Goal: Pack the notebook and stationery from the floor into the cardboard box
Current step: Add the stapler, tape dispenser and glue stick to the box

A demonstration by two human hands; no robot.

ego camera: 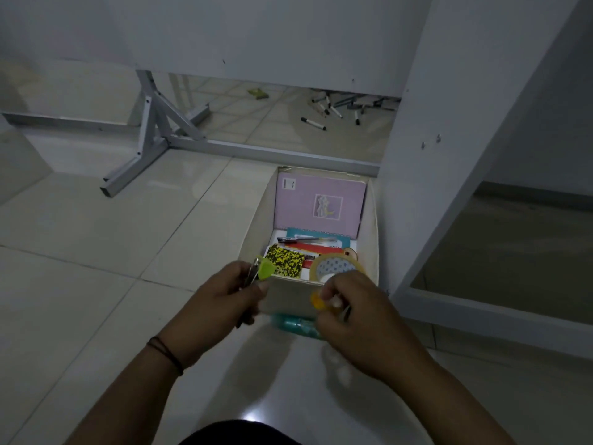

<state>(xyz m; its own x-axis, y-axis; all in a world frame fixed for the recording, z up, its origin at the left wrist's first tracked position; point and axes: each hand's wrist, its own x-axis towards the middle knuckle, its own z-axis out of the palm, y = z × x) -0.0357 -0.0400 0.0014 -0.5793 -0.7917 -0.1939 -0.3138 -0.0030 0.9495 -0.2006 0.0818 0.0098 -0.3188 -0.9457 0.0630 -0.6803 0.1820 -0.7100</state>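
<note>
The open cardboard box (256, 226) sits on the tiled floor ahead of me. A pink notebook (319, 202) leans against its far wall. In front of it lie a teal spiral notebook (340, 240), a pen (305, 240), a yellow-black patterned card (285, 261) and a tape roll (337, 268). My left hand (227, 290) is at the box's near left corner, closed on a green-handled metal tool (264, 270). My right hand (356, 311) is at the near right corner, pinching a small orange-handled item (317, 301). A teal object (298, 326) lies partly hidden under the box's near wall.
A grey metal stand (154, 130) spreads over the floor at the back left. Several markers (324, 114) and a green scrap (258, 93) lie under a white panel behind it. A white cabinet frame (449, 187) stands directly right of the box.
</note>
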